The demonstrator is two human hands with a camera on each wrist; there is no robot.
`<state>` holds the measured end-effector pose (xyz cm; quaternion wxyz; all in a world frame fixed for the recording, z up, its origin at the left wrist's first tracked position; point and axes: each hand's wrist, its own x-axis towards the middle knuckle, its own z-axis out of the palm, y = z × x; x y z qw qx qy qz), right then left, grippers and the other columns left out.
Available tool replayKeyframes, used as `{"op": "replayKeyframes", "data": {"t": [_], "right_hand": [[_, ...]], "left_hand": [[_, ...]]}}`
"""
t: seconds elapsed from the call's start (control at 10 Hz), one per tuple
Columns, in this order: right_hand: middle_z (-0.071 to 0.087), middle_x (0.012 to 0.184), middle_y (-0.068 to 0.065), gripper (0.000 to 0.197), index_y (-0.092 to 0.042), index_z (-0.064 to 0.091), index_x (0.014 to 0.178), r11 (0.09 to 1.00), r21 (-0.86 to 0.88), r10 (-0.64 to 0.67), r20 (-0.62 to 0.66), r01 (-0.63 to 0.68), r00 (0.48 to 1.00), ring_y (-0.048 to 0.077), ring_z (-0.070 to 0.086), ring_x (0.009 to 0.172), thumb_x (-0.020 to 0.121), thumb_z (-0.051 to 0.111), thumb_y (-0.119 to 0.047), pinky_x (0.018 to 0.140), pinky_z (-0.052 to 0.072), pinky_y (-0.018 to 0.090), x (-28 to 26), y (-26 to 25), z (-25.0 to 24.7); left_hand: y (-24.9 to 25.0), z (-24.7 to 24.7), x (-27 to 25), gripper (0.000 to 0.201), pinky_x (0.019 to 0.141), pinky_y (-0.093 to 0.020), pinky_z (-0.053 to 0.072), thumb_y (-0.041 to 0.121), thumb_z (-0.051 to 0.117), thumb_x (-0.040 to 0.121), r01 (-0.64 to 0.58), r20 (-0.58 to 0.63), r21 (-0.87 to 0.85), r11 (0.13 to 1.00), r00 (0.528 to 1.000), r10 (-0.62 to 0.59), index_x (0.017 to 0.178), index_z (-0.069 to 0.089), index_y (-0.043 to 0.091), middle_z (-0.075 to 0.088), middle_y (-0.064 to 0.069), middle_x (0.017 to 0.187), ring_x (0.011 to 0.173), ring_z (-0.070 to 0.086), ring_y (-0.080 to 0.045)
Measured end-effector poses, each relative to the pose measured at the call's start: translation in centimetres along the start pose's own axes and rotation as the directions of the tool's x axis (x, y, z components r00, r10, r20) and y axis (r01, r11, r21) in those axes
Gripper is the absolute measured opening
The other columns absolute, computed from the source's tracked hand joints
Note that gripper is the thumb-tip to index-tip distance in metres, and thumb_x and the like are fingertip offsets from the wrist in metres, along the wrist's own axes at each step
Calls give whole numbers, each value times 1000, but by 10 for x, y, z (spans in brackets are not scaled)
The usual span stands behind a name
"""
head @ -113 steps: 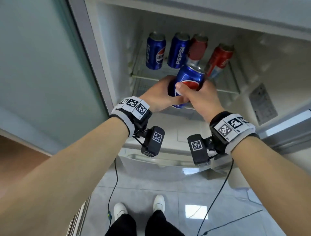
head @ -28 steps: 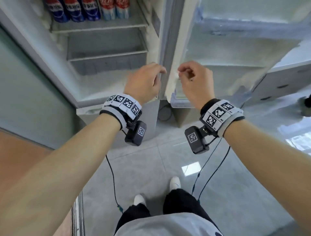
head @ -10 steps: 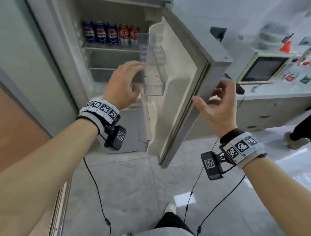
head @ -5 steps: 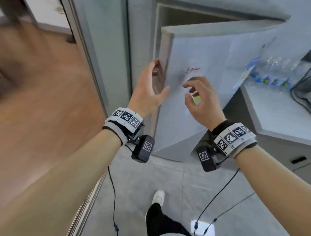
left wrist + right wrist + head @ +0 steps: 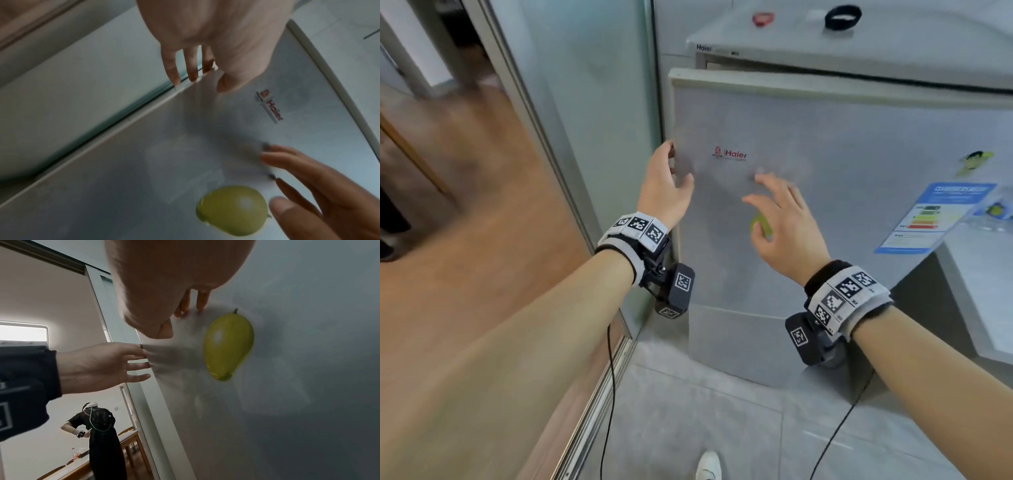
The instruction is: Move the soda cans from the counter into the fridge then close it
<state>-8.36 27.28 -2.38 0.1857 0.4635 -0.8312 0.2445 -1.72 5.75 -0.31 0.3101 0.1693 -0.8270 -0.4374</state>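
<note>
The fridge door [image 5: 825,192] stands almost shut with a thin gap at its top, the left hand [image 5: 664,186] lies with relaxed, straight fingers at the door's left edge, the right hand [image 5: 782,219] spreads loose fingers on the door beside a green fruit magnet [image 5: 228,347], and no soda cans are visible.

Fridge door [image 5: 825,212] stood slightly ajar; mango magnet [image 5: 761,224] on its front, glass partition [image 5: 592,113] left of it.
</note>
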Motion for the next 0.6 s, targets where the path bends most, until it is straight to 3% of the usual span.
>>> {"op": "replayKeyframes", "data": {"t": [0.1, 0.2, 0.3, 0.4, 0.5, 0.6], "right_hand": [[43, 147, 12, 40, -11, 59, 119, 1000, 11, 22, 49, -23, 999, 34, 39, 137, 79, 55, -10, 107, 40, 50, 15, 14, 12], [39, 152, 14, 44, -11, 57, 123, 998, 22, 59, 86, -61, 995, 35, 32, 143, 79, 56, -9, 112, 36, 51, 27, 22, 18], [35, 155, 12, 47, -11, 56, 126, 993, 42, 110, 97, -114, 989, 34, 27, 146, 79, 58, -12, 113, 36, 49, 36, 23, 19], [32, 157, 10, 47, -12, 56, 127, 989, 6, 148, 124, -150, 981, 30, 25, 147, 80, 60, -14, 112, 37, 48, 42, 16, 18], [28, 159, 8, 44, -16, 56, 127, 976, 10, 215, 153, -219, 965, 28, 23, 148, 83, 58, -17, 114, 35, 46, 46, 3, 14], [31, 157, 6, 39, -18, 57, 126, 935, 97, 322, 182, -342, 929, 23, 30, 145, 87, 58, -17, 113, 30, 34, 45, -7, 8]], "left_hand": [[-3, 19, 18, 66, 105, -40, 47, 21, 58, 77, 56, 40, -40, 998, 998, -55, 141, 40, 19, 50, 6, 134, 120, 53, -11], [1, 26, 30, 72, 109, -39, 44, 23, 59, 79, 83, 105, 6, 997, 991, -83, 147, 35, 20, 39, 0, 149, 129, 50, -14], [4, 31, 33, 68, 115, -38, 36, 17, 55, 86, 34, 231, 125, 992, 971, -62, 151, 34, 18, 11, -10, 164, 142, 39, -19], [9, 29, 30, 65, 108, -20, 30, 14, 55, 89, 2, 301, 200, 980, 951, -64, 150, 33, 19, -3, -10, 166, 147, 31, -16], [5, 20, 30, 60, 93, -16, 35, 11, 55, 90, -30, 377, 251, 967, 924, -70, 147, 38, 19, -5, -4, 166, 144, 32, -13], [2, 3, 26, 53, 101, -21, 34, 11, 54, 91, -114, 443, 267, 957, 896, -17, 143, 43, 17, 15, -3, 164, 145, 32, -16]]}}
